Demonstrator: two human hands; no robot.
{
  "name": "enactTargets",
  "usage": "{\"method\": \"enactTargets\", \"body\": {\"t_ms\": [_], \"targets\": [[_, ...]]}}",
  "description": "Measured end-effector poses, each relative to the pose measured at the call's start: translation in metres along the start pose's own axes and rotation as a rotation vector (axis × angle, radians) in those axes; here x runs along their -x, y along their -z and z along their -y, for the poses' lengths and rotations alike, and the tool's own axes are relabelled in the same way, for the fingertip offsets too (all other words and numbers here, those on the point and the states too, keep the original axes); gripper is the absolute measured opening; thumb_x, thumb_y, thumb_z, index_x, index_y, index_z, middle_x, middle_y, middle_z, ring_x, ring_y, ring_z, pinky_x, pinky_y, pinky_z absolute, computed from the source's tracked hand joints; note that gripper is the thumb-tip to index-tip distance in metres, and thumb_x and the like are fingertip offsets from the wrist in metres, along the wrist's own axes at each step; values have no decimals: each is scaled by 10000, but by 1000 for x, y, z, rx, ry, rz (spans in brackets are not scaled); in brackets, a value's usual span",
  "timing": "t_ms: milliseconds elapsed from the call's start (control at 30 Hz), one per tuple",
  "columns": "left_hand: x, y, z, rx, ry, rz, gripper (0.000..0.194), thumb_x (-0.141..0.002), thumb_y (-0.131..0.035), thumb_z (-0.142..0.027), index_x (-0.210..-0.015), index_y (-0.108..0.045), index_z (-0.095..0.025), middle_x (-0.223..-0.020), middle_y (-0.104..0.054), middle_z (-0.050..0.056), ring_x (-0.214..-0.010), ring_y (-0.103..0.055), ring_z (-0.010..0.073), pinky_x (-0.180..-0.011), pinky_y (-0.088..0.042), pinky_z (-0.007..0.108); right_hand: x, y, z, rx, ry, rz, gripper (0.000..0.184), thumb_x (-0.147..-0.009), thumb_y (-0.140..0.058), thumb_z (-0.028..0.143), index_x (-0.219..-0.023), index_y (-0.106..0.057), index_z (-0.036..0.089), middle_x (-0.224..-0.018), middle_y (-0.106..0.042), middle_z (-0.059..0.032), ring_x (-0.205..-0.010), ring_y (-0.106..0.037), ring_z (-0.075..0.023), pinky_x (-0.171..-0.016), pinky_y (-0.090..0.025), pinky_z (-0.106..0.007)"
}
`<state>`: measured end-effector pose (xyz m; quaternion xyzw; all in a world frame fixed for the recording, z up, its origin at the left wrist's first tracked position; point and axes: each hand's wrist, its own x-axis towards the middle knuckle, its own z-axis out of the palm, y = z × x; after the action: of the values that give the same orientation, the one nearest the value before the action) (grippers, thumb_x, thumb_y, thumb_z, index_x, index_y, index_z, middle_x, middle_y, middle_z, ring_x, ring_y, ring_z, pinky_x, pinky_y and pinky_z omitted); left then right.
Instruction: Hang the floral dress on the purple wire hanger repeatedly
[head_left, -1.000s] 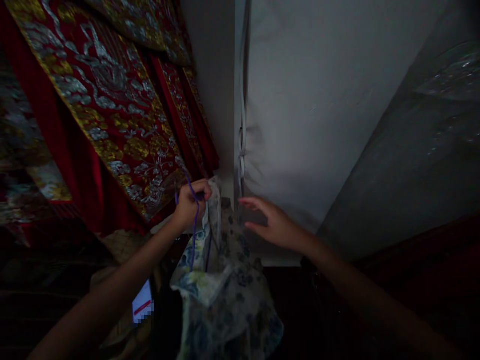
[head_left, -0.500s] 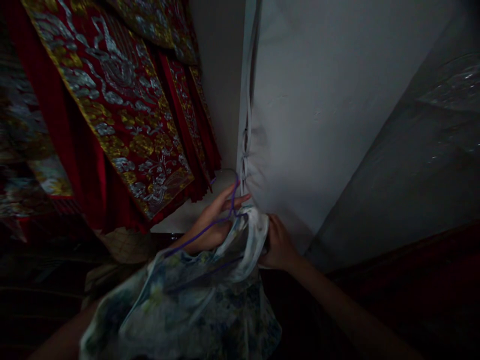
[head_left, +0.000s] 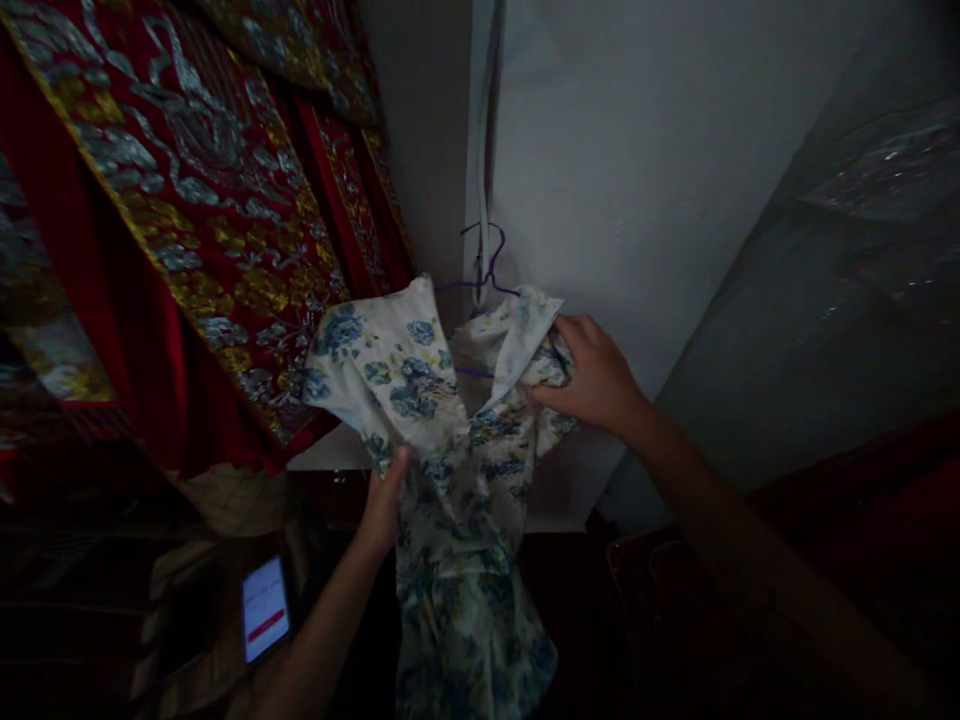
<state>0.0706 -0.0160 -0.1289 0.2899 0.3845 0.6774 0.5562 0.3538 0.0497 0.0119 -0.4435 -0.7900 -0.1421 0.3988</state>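
Note:
A white dress with blue and yellow flowers point(head_left: 431, 400) hangs upright on a purple hanger point(head_left: 496, 262). The hanger's hook meets a white cord point(head_left: 484, 170) on the wall; how the two join is hard to make out. My left hand point(head_left: 384, 510) grips the dress's side below the sleeve, thumb in front and fingers hidden behind the cloth. At the other shoulder, my right hand point(head_left: 596, 375) pinches the fabric beside the collar between thumb and fingers. The neckline falls open in a V, showing the hanger's lower bar inside.
Red cloth embroidered in gold and silver point(head_left: 225, 200) hangs close on the left. A lit phone point(head_left: 265, 608) lies at lower left. Behind the dress stands a pale wall point(head_left: 615, 150), with clear plastic sheeting point(head_left: 885, 190) at right. The scene is dim.
The dress, bunched and lying toward me before, now hangs down from the hanger at the cord. My left hand has moved down to its side; my right hand has risen to the shoulder.

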Motion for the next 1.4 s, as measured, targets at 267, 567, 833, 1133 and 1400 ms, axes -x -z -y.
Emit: {"method": "enactTargets", "body": {"t_ms": [267,567,833,1133,1400], "targets": [[59,18,49,-84,120,-143,536,-710,-854,-447,-1162,-701,-202,-1244,-735,96,-1319,-595,322,-1175,-395,485,101,-28,79,-536,83,42,656,-865,-603,184,-1495,-471,308,-1490,-553,-77,-1449,-425,-310,-1247,-172,-587],[81,24,62,-288,43,-76,461,-845,-719,-517,-1201,-682,-227,-1375,-660,88,-1439,-475,273,-1248,-280,446,171,-92,137,-1018,-806,11,300,-905,-634,499,-859,-610,204,-756,-613,-6,-720,-600,-170,-660,-464,-268],[88,22,55,-491,-60,-45,496,-826,-726,-520,-1178,-686,-174,-1199,-710,136,-1275,-601,339,-1179,-373,527,157,-78,136,-1043,-831,-1,405,-899,-550,503,-622,-474,218,-552,-433,45,-538,-435,-119,-539,-335,-249],[93,3,58,-1012,-772,12,502,-882,-661,-240,-1374,-563,-242,-1388,-566,137,-1316,-528,306,-1096,-439,491,166,-75,144,-1181,-875,186,368,-827,-562,421,-541,-448,218,-471,-411,52,-456,-397,-98,-474,-311,-233],[95,-13,61,-789,-490,243,129,-896,-580,-172,-981,-671,-205,-868,-713,21,-802,-686,188,-746,-531,275,170,-60,141,-1357,-924,402,392,-841,-574,513,-642,-620,178,-405,-520,29,-351,-429,-92,-398,-298,-198]]}}
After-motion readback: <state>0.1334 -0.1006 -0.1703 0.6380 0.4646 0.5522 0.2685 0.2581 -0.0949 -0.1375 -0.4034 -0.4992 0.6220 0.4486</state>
